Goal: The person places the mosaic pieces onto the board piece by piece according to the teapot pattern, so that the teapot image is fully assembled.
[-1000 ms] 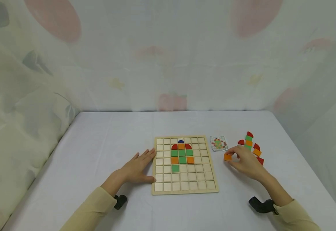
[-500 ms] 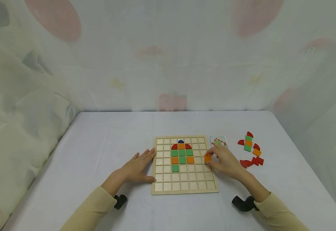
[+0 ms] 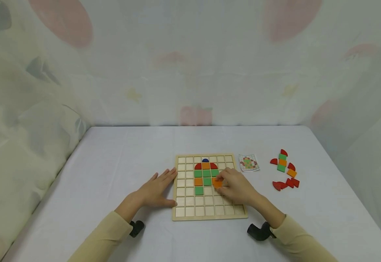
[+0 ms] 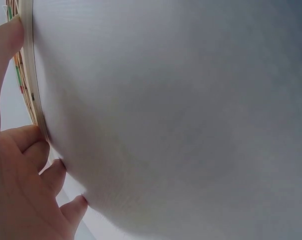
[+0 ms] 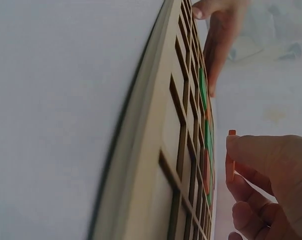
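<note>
A wooden grid board lies on the table, its middle cells filled with green, orange and red tiles and a blue piece near the top. My left hand rests at the board's left edge, fingers spread, thumb and fingertips touching the frame. Above the right-middle cells, my right hand pinches an orange square tile between thumb and fingers. In the right wrist view the same orange tile is seen edge-on, apart from the board. It partly covers another orange tile in the head view.
Right of the board lies a small pattern card with a coloured design. Farther right are loose pieces: green tiles, an orange tile, red quarter-rounds and red triangles. Printed curtains hang around the table.
My right hand has carried the orange tile left, from beside the loose pieces to over the board, uncovering the pattern card. The left hand has stayed at the board's edge.
</note>
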Available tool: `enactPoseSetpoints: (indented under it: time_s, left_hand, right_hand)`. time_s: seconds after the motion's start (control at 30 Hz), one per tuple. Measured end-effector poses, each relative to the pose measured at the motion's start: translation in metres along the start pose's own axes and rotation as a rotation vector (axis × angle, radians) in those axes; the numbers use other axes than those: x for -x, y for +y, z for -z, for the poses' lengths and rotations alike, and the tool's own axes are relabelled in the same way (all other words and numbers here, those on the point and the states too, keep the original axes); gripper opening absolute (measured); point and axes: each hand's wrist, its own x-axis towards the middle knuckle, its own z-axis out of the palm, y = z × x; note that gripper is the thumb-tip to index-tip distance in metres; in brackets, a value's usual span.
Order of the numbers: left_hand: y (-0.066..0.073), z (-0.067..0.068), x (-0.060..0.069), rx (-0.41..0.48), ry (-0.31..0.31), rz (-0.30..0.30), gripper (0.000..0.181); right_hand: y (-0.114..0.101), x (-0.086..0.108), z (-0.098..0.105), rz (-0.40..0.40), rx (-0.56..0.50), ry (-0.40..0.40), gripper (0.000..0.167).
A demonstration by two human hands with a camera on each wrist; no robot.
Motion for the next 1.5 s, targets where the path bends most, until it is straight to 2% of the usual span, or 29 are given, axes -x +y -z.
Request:
enactPoseSetpoints:
  time_s: [0.2, 0.43, 0.6, 1.13, 1.4, 1.5]
  left_hand:
    - [0.000, 0.000, 0.000, 0.002, 0.009, -0.003, 0.100]
    - [-0.001, -0.001, 0.000, 0.001, 0.008, 0.001, 0.100]
    - [-0.001, 0.000, 0.001, -0.004, 0.011, -0.008, 0.099]
    - [-0.001, 0.000, 0.000, 0.001, 0.009, -0.001, 0.100]
    - [0.000, 0.002, 0.001, 0.009, 0.009, -0.009, 0.099]
    - [0.000, 0.001, 0.001, 0.012, 0.006, -0.012, 0.099]
  right_hand:
    - [-0.009, -0.006, -0.009, 0.050, 0.059, 0.000, 0.026]
    - [-0.016, -0.007, -0.018, 0.048, 0.069, -0.052, 0.023]
    - [-0.019, -0.007, -0.023, 0.065, 0.101, -0.026, 0.022]
    - [-0.021, -0.009, -0.021, 0.094, 0.116, -0.009, 0.024]
    - [-0.019, -0.008, -0.021, 0.074, 0.100, -0.019, 0.021]
    - [-0.016, -0.006, -0.017, 0.058, 0.083, 0.004, 0.019]
